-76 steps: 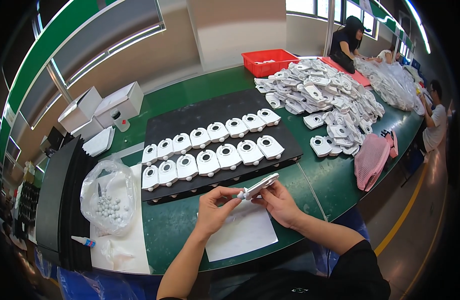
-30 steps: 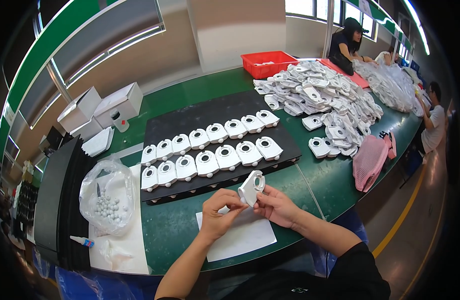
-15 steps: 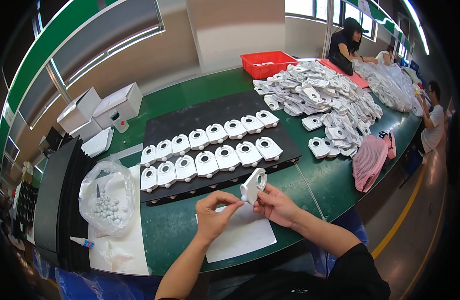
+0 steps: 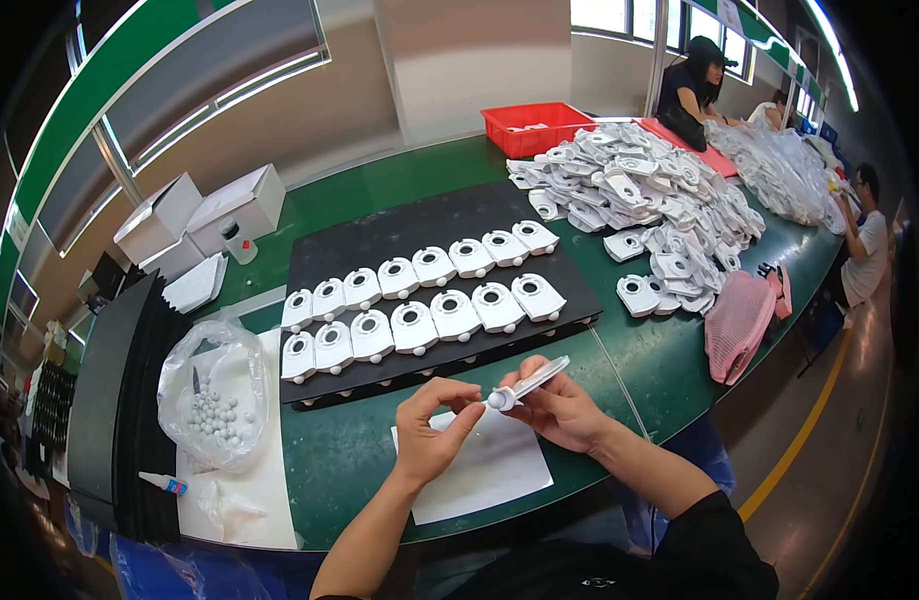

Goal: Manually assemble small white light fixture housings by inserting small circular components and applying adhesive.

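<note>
Over the front of the bench, my right hand (image 4: 567, 412) grips a white plastic housing (image 4: 542, 376), tilted so its thin edge shows. A small white ball (image 4: 498, 400) sits at the end of the housing nearest my left hand (image 4: 432, 428). That hand is just left of the ball, thumb and forefinger a little apart, with nothing visible between them. Beneath both hands lies a white paper sheet (image 4: 480, 482). Behind them, two rows of similar white housings (image 4: 413, 325) with round holes and small balls rest on a black board (image 4: 370, 232).
At left, a clear plastic bag (image 4: 180, 385) holds white balls beside a small glue bottle (image 4: 165, 484) and upright black boards (image 4: 105, 410). A housing pile (image 4: 645, 185), red bin (image 4: 530, 135) and pink mesh bag (image 4: 738, 325) are at right. Other people work beyond the pile.
My right hand has turned the housing from nearly upright to a flatter, edge-on tilt. My left thumb and forefinger have parted beside the ball.
</note>
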{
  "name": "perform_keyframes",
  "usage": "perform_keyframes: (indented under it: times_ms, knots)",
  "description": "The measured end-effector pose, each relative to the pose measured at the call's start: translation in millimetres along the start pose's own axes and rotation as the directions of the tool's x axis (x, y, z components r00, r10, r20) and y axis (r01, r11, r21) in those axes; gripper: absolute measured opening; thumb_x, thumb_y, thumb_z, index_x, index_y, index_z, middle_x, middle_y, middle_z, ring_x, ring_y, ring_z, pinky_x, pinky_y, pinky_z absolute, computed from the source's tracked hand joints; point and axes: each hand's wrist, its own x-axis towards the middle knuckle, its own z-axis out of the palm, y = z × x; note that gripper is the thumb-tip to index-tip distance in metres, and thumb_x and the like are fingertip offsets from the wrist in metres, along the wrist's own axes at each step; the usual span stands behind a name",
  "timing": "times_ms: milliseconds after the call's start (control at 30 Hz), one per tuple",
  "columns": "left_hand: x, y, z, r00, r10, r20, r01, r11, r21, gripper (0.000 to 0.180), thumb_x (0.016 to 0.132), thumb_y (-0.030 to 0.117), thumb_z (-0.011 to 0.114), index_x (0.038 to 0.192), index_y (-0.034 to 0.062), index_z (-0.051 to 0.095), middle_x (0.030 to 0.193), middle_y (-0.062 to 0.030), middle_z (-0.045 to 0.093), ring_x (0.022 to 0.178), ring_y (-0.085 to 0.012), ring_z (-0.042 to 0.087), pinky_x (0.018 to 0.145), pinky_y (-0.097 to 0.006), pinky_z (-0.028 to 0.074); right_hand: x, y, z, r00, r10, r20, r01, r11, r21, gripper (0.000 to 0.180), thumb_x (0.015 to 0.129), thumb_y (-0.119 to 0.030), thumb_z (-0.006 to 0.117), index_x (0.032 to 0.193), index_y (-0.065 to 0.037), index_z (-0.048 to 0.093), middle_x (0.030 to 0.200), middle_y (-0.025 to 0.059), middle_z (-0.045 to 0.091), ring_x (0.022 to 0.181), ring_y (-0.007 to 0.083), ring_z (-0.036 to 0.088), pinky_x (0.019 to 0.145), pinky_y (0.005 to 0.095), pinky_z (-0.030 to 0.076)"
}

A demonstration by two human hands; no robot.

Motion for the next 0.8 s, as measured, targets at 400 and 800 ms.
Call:
perform_keyframes:
  times_ms: [400, 800]
  knots:
    - [1.3, -2.8, -0.2, 0.962, -0.255, 0.099, 0.272, 0.930, -0.247, 0.014, 0.074, 0.002, 0.067, 0.087, -0.0017, 0.061, 0.079, -0.0082, 0.064, 0.069, -0.0116, 0.060, 0.063, -0.022, 0.048, -0.5, 4.1, -1.1, 0.988, -0.151, -0.021, 0.140, 0.953, -0.269, 0.009, 0.090, -0.005, 0.046, 0.098, -0.008, 0.045, 0.105, 0.0103, 0.054, 0.101, 0.0189, 0.053, 0.092, 0.0338, 0.042]
    - [2.6, -3.8, -2.6, 0.911, -0.367, 0.189, 0.411, 0.848, -0.334, 0.017, 0.083, 0.001, 0.056, 0.098, -0.0042, 0.061, 0.085, -0.0110, 0.064, 0.075, -0.0146, 0.062, 0.071, -0.026, 0.052, 0.1, 6.7, -1.1, 0.958, -0.220, -0.181, 0.130, 0.902, -0.411, 0.012, 0.090, -0.009, 0.047, 0.102, -0.007, 0.043, 0.100, 0.0087, 0.055, 0.096, 0.0177, 0.055, 0.087, 0.0345, 0.045]
